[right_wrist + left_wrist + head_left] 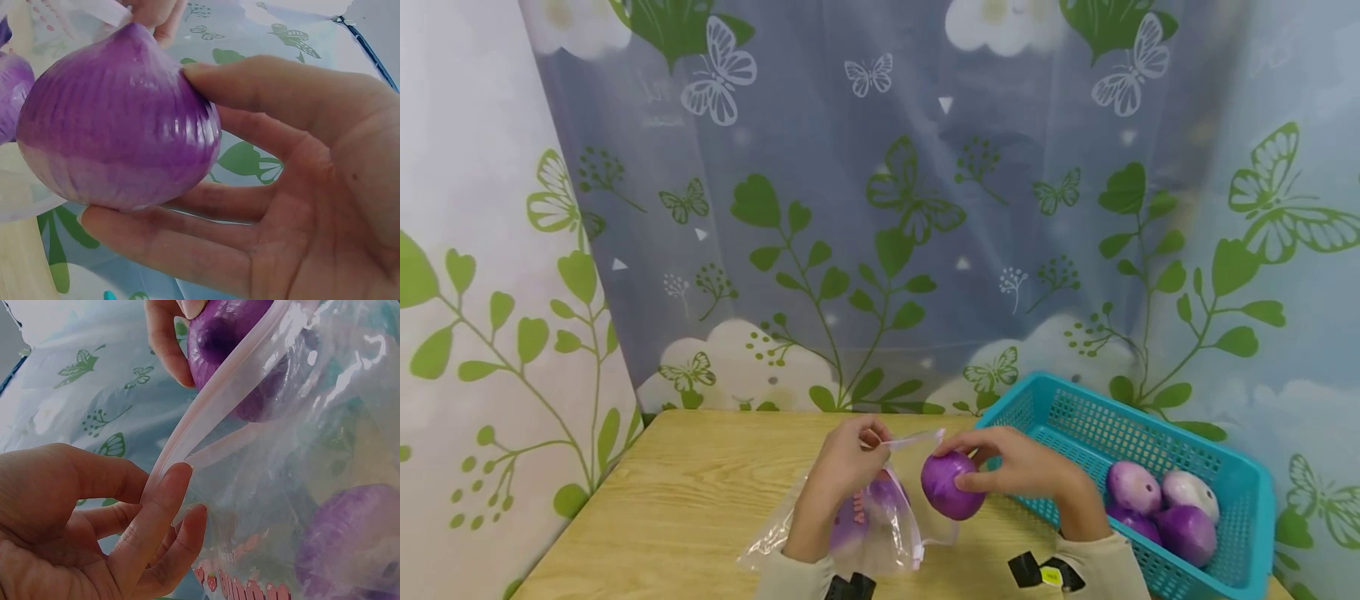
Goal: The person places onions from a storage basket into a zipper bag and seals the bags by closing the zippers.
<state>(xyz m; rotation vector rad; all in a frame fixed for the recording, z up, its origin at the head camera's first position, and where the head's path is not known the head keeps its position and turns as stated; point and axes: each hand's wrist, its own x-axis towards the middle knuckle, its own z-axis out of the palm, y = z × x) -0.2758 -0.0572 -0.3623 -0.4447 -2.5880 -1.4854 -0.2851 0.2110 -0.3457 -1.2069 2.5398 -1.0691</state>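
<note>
At nine o'clock from the held onion (951,486), on the wooden surface (700,467): clear zip bag (887,546), mouth gaping, at least one purple bagged onion (353,540) inside. Left hand (845,454) pinches the zip edge, thumb against fingers, probably to part the lips. Held onion itself sits at the bag's mouth; contact with the film uncertain. Right hand (1018,467), toward three o'clock, grips it, fingers spread to its girth, likely leaving its bagward side free. Farther toward three: teal basket (1097,417), four loose onions (1186,533) bunched at its own four o'clock, two paler, two deep purple.
</note>
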